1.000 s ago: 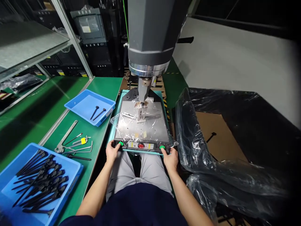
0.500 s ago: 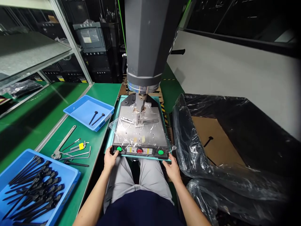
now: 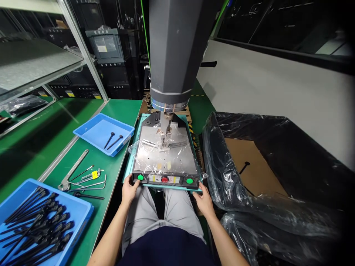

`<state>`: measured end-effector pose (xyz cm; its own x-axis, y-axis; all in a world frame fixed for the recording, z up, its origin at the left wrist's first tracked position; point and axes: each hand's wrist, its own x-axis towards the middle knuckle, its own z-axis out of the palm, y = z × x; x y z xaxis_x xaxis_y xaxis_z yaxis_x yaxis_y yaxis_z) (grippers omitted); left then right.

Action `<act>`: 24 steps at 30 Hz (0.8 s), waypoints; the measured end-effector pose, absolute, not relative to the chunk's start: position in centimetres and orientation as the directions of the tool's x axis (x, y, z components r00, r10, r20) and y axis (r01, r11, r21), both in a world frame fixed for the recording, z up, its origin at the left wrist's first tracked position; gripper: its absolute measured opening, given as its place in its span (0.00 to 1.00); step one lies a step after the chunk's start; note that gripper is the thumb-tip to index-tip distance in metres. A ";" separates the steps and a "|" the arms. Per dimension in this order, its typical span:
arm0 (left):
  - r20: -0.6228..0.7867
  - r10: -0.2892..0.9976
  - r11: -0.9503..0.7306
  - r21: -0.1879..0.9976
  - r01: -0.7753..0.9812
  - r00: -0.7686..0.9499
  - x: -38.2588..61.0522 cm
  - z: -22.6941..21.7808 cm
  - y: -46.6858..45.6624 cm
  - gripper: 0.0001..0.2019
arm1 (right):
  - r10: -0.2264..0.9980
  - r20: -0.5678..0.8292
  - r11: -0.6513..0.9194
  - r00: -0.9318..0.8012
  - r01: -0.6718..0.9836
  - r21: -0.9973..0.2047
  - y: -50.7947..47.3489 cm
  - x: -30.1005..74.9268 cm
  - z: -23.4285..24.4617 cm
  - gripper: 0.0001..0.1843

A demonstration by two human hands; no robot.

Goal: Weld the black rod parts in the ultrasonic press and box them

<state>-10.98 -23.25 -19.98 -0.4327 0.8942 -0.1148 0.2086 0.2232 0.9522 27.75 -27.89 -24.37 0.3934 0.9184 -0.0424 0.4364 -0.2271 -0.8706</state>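
Observation:
A press-like machine with a dark grey head (image 3: 172,51) stands in front of me, its metal tool (image 3: 165,122) lowered onto a small fixture (image 3: 164,143) on the steel plate. Clear plastic film lies over the plate. On the front of the machine base (image 3: 144,181) are a green button at each end and a red button (image 3: 164,179) between them. My left hand (image 3: 129,190) grips the base's left front corner, thumb close to the left green button (image 3: 140,177). My right hand (image 3: 203,199) holds the right front corner, below and right of the other green button (image 3: 189,181). Some fingertips are hidden.
On the green bench (image 3: 111,177) at left lie a blue tray (image 3: 83,129) with two black bolt-like parts, an adjustable wrench (image 3: 74,170), hex keys and a fuller blue bin (image 3: 85,218). At right stands a plastic-lined box (image 3: 222,166) with cardboard and black parts inside.
The view has shifted slightly. Both hands stay at the corners of the machine base, and the machine's tool remains lowered on the fixture.

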 end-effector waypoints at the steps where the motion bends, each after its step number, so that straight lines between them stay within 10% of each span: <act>1: -0.117 0.895 0.225 0.951 0.210 -0.431 -11.0 -19.9 -23.3 0.29 | 0.919 -0.045 -0.226 0.391 0.430 -0.874 -27.9 27.8 -24.4 0.35; 17: -0.146 0.916 0.199 0.974 0.108 -0.373 -11.8 -19.5 -23.1 0.24 | 0.923 -0.092 -0.224 0.375 0.325 -0.919 -27.6 28.8 -24.4 0.37; 24: -0.056 0.890 0.164 0.965 0.204 -0.452 -12.1 -16.5 -22.2 0.23 | 0.849 0.181 -0.131 0.496 0.530 -0.838 -26.4 28.3 -18.1 0.28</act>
<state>-12.07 -22.17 -16.54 -0.4517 0.8904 -0.0562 0.2042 0.1645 0.9650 28.26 -26.42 -18.14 0.4960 0.8493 0.1811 0.5300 -0.1309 -0.8378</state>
